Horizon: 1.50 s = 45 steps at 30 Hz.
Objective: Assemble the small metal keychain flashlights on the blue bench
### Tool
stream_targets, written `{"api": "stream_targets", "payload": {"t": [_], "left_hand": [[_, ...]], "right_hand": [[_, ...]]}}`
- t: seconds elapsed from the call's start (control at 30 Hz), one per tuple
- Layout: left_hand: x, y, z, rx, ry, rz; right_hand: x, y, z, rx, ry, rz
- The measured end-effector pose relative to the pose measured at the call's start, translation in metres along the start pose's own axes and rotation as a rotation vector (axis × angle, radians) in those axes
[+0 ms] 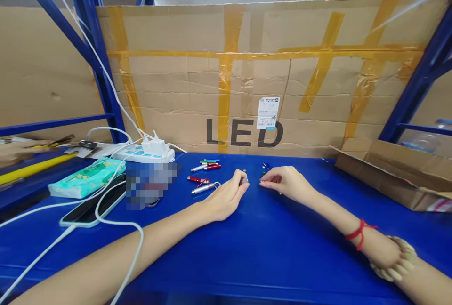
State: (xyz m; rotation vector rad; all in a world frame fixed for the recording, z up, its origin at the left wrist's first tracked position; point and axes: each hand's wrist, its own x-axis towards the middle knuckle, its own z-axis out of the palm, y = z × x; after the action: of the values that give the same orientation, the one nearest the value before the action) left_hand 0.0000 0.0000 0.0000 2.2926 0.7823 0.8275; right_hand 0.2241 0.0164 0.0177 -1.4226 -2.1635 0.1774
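Note:
My left hand (226, 196) is closed over the middle of the blue table, its fingertips around a small silvery piece (244, 180), mostly hidden. A short gap away, my right hand (286, 182) pinches with thumb and forefinger; something tiny may sit at the tips, too small to name. Left of my left hand lie a silver penlight-like tube (203, 188) with a ring and a red one (196, 180) with a cord. Behind them, several more slim tubes in silver, red, green and blue (206, 165) lie together. Small dark blue parts (265, 165) rest beyond my right hand.
At left are a white power strip (148, 152) with plugs and cables, a tissue pack (86, 178) and a phone (95, 204) on a charging cable. An open cardboard box (388, 178) stands at right. A taped cardboard sheet (176, 88) marked LED walls off the back.

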Motion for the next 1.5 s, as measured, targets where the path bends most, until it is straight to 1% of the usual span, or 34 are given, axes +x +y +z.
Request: {"api": "stream_targets", "payload": {"t": [0.13,0.2,0.33,0.43,0.6,0.7,0.8,0.9,1.03,1.1,1.13,1.2,1.33,1.4,1.5], "left_hand": [[0.000,0.004,0.001,-0.014,0.045,0.079],[0.000,0.006,0.003,-0.011,0.070,0.103],[0.000,0.008,0.005,-0.005,0.088,0.114],[0.000,0.006,0.006,0.002,0.095,0.097],[-0.002,0.005,0.005,-0.002,0.089,0.051],[-0.004,0.005,0.004,0.004,0.060,0.033],[-0.003,0.005,0.003,0.008,0.048,0.039],[0.000,0.002,0.003,0.012,0.036,0.036],[0.002,-0.004,0.004,0.116,0.050,-0.011],[0.003,-0.005,0.005,0.166,0.045,-0.041],[0.003,-0.005,0.005,0.179,0.037,-0.051],[0.003,-0.003,0.005,0.183,0.014,-0.057],[0.003,0.001,0.005,0.167,-0.054,-0.046],[0.001,0.001,0.005,0.165,-0.070,-0.036],[-0.001,0.000,0.006,0.158,-0.068,-0.018]], "right_hand": [[-0.004,-0.018,-0.003,0.164,0.142,-0.017],[-0.006,-0.029,-0.006,0.266,0.166,-0.034],[-0.009,-0.041,-0.008,0.433,0.089,-0.060],[-0.008,-0.040,-0.004,0.527,0.026,-0.063],[-0.008,-0.035,0.004,0.675,-0.070,0.000],[-0.007,-0.034,0.005,0.663,-0.096,0.029],[-0.007,-0.033,0.008,0.637,-0.086,0.055],[-0.006,-0.031,0.014,0.584,-0.028,0.056],[-0.008,-0.031,0.018,0.395,0.077,0.036],[-0.009,-0.031,0.016,0.323,0.093,0.017],[-0.009,-0.031,0.015,0.314,0.080,0.006],[-0.009,-0.031,0.012,0.349,0.012,-0.001],[-0.008,-0.026,0.011,0.448,-0.125,0.033],[-0.008,-0.024,0.013,0.468,-0.152,0.035],[-0.008,-0.021,0.016,0.456,-0.154,0.050]]}}
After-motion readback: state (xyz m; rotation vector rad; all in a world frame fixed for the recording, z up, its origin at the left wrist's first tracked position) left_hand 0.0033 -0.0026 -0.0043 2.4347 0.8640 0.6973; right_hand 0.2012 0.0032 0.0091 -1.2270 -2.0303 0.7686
